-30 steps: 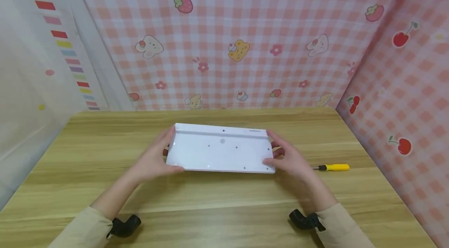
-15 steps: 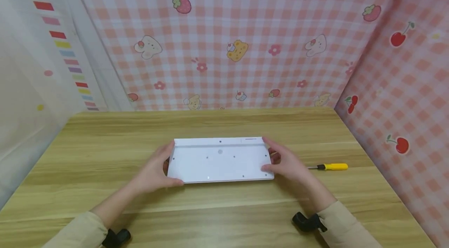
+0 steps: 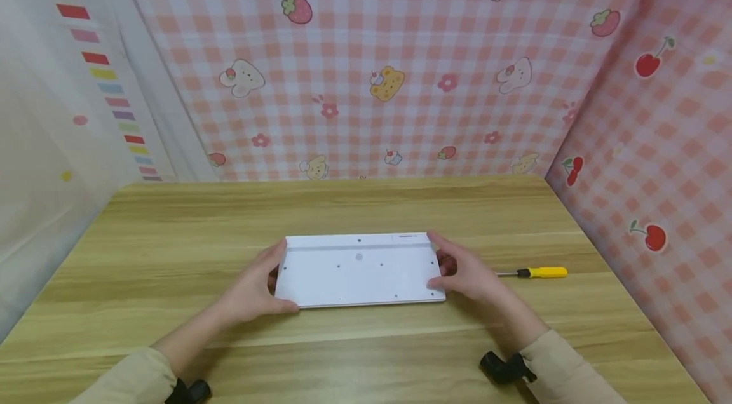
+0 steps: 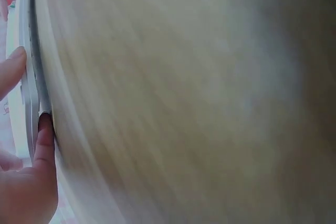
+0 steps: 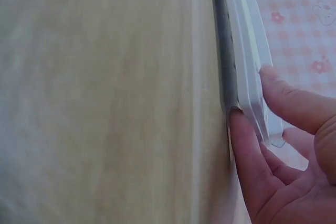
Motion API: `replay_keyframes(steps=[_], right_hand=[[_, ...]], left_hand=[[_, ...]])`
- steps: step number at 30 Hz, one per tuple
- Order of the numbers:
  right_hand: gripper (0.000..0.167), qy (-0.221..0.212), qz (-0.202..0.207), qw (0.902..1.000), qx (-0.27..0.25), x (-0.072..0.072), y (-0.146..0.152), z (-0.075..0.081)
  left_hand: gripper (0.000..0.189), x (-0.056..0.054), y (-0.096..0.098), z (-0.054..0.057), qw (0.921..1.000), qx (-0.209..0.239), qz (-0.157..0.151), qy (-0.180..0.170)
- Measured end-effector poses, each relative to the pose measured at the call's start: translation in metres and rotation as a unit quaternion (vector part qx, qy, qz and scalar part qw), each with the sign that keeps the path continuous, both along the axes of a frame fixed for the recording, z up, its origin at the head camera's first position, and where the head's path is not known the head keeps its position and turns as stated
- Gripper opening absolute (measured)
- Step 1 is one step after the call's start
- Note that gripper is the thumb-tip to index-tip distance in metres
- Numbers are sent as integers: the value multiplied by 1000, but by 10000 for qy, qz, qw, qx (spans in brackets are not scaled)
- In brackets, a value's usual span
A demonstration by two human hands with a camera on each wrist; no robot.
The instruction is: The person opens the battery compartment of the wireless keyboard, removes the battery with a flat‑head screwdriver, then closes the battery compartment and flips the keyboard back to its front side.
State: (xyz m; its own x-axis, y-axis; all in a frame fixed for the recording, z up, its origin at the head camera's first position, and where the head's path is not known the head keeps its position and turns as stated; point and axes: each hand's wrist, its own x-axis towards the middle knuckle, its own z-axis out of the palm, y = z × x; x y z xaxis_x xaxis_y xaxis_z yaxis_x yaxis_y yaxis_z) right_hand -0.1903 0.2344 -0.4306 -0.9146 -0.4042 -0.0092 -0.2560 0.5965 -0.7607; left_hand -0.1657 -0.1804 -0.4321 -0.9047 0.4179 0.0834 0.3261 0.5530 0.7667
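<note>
A flat white keyboard [image 3: 366, 277], its underside dotted with small screws, is held low over the table in the head view. My left hand [image 3: 254, 286] grips its left end, thumb at the near corner and a finger at the far one. At the other end my right hand [image 3: 466, 270] pinches it, thumb on the upturned face. Fingers [image 5: 249, 145] reach beneath the edge in the right wrist view, and the left wrist view shows the same hold, with a finger [image 4: 45, 142] under the rim. The keyboard's lower face is mostly hidden.
A screwdriver [image 3: 543, 272] with a yellow handle lies to the right, its shaft tip behind the right hand. The wooden table [image 3: 354, 359] backs onto a pink checked cloth [image 3: 354, 118], with another cloth wall [image 3: 675, 156] along the right.
Both hands have brought the keyboard down and nearer to the body, and its slant has levelled out. The grip on both ends is kept, and the screwdriver has stayed put.
</note>
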Motion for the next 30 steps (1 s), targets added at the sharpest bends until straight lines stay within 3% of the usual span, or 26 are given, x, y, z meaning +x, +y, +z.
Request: replay_keyframes(steps=[7,17,30], right_hand=[[92,-45,-22,9999,96,0,0,-1],[91,-125,40,9998,-172,-1,3,-5],[91,151,115,9997,159,-2,3,-5]], left_hand=[[116,-2,-2,-5,10000,-22,-16,78],[116,-1,0,-9,9982,-492,61,336],[115,1,-3,-10,9931,-935,84,696]])
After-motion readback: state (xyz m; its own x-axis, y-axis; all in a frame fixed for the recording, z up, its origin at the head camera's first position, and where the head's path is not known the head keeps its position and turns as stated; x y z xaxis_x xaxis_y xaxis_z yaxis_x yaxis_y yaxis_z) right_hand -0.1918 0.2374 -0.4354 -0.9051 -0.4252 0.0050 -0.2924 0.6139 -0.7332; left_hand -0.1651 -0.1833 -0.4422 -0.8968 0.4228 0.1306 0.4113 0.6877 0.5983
